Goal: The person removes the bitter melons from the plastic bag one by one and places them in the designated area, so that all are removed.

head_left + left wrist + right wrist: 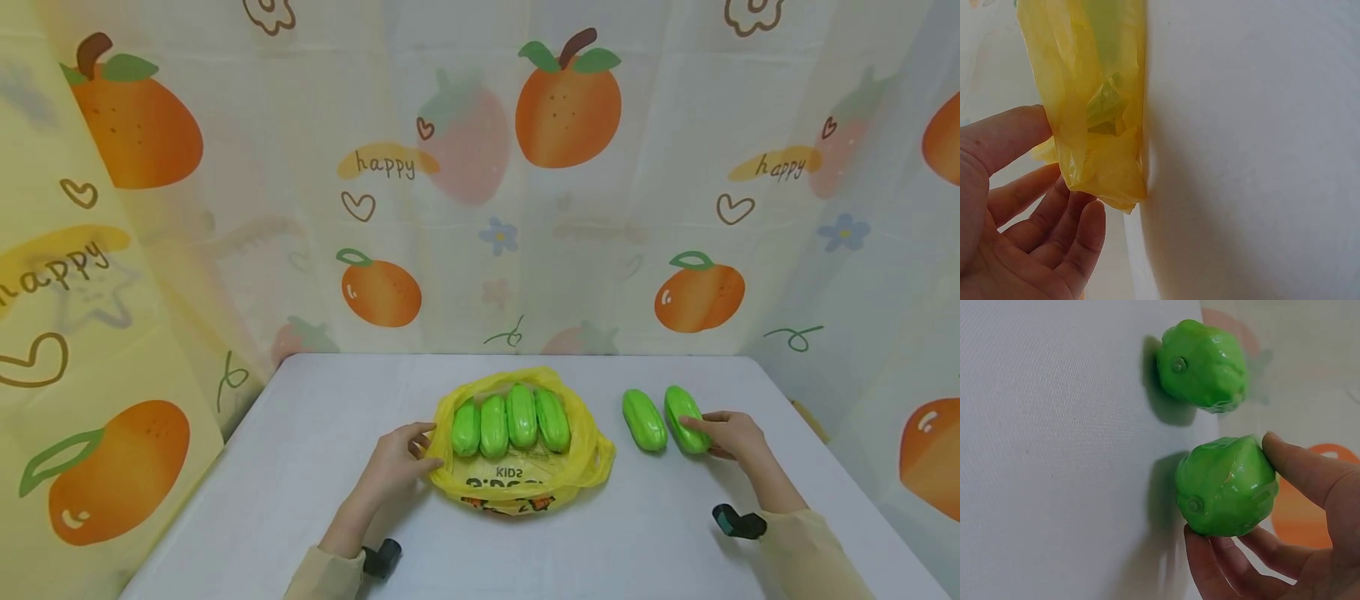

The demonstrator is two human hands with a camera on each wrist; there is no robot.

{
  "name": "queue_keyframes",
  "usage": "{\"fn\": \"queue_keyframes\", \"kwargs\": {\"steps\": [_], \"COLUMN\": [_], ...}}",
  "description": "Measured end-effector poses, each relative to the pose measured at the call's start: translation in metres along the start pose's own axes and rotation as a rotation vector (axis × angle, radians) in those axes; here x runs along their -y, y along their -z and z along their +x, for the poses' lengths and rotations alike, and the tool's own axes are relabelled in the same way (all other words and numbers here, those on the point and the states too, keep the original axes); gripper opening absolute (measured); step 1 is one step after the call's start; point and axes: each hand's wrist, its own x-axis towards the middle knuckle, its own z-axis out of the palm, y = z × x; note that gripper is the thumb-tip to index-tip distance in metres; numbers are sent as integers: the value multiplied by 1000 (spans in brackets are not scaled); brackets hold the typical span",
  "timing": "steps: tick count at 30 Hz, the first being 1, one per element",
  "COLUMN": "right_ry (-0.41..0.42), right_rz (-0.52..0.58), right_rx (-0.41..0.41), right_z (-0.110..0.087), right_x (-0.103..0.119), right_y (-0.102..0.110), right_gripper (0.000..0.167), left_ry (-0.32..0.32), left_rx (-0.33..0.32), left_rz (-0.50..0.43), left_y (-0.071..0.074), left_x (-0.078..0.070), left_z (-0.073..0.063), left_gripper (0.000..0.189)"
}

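Note:
A yellow plastic bag [592, 417] lies with its mouth spread wide, several green toy cucumbers [522, 417] side by side in it. At the bag's left side is my left hand [397, 458]. In the left wrist view its thumb [1022, 128] and fingers hold the bag's crumpled edge [1110, 169]. To the right of the bag, my right hand [738, 437] grips a glossy, bumpy green toy cucumber [1225, 487] between thumb and fingers. Another toy cucumber [644, 421] lies just left of it, apart from my hand.
A white table [315, 408] bears everything. Behind it and along the sides hangs a pale curtain [465, 317] printed with oranges and strawberries. Dark wrist cameras sit on both wrists, the right one [738, 522] close over the table.

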Motion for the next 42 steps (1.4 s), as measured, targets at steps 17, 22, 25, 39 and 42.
{"fn": "queue_keyframes", "kwargs": {"steps": [17, 22, 25, 39, 42], "right_ry": [-22, -21, -17, -21, -14], "right_rz": [-28, -33, -32, -34, -33], "right_rx": [25, 36, 36, 51, 54], "right_z": [6, 6, 8, 10, 10], "right_x": [0, 0, 0, 0, 0], "right_y": [-3, -3, -3, -4, -4], "right_gripper": [93, 93, 92, 95, 95], "left_ry": [2, 8, 11, -4, 2], "left_rx": [7, 10, 11, 4, 6], "left_rz": [-1, -1, -3, -3, -7], "left_y": [0, 1, 1, 0, 1], "left_x": [0, 0, 0, 1, 1], "left_z": [1, 1, 1, 0, -1], "left_gripper": [55, 56, 56, 55, 55]}}
